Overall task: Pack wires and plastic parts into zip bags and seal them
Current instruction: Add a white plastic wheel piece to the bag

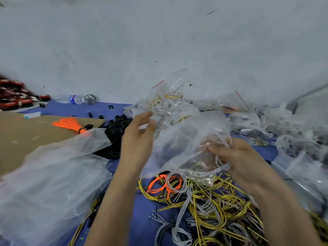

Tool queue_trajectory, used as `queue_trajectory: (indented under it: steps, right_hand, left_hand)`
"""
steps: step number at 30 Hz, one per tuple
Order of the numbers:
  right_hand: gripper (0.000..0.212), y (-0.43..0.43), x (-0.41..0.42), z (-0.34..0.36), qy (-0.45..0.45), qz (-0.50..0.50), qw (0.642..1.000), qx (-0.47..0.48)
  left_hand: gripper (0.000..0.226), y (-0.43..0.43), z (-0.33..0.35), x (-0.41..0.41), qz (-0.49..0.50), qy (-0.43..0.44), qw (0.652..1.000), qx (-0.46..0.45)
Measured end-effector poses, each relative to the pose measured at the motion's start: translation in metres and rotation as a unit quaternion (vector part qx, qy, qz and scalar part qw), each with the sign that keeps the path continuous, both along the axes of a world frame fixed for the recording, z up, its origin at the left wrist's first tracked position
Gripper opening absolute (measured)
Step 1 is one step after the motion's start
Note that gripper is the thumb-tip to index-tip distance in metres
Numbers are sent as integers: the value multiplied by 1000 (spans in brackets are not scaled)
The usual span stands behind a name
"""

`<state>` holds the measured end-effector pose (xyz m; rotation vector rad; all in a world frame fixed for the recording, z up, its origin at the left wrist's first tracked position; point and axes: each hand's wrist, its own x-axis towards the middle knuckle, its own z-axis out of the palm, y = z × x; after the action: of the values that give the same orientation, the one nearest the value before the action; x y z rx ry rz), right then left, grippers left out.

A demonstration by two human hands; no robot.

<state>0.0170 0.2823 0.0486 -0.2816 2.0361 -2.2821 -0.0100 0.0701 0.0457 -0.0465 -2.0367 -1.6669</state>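
Note:
A clear zip bag (181, 144) hangs in front of me, blurred. My left hand (138, 139) is at its left edge, fingers and thumb raised near the plastic; a firm hold is not visible. My right hand (236, 158) grips a coil of grey-white wires (222, 167) against the bag's right side. Below lies a tangle of yellow, grey and orange wires (209, 201) on the blue cloth (142, 206). A heap of black plastic parts (118, 128) sits left of my left hand.
A pile of filled zip bags (266, 121) spreads across the right and back. Empty clear bags (53, 174) lie at the left over brown cardboard (26, 135), with an orange wire bundle (71, 125). A water bottle (71, 99) and red reels (12, 96) stand far left.

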Motion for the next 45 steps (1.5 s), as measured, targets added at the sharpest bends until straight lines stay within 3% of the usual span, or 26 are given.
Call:
queue_trajectory:
  steps: [3,6,11,17,19,23,26,29,32,35,40,45]
  right_hand:
    - [19,21,-1,3,-22,3,997,-73]
    - [19,31,-2,4,-34,23,989,-141]
    - [36,33,-2,5,-29,12,978,-207]
    - [65,30,-4,5,-5,46,965,-258]
    - [60,30,-4,4,1,49,963,-265]
    - [43,32,-3,4,22,75,968,-238]
    - [41,34,-4,5,32,76,964,-255]
    - [42,37,-5,6,9,30,978,-208]
    - [34,42,-11,0,-13,-32,991,-133]
    - [16,45,-15,-8,-49,-81,993,-67]
    - [30,45,-18,-16,-104,-86,990,34]
    - [42,28,-20,-16,-160,-40,984,62]
  left_hand:
    - [38,-19,-25,-18,-34,-179,983,-8]
    - [53,-4,-47,-23,-130,-371,914,99]
    - [53,3,-57,-24,-206,-362,904,101]
    - [60,6,-49,-16,-355,-361,857,94]
    - [61,15,-50,-16,-375,-358,846,122]
    - [44,31,-48,-12,-417,-327,819,221]
    - [30,29,-44,-14,-390,-284,826,291]
    - [11,15,-35,-16,-309,-229,871,304]
    - [11,-9,-28,-23,-185,-173,917,307]
    - [16,-31,-25,-26,-116,-121,940,298]
    - [16,-43,-10,-15,3,2,949,316]
    - [12,-51,-3,-9,61,28,946,319]
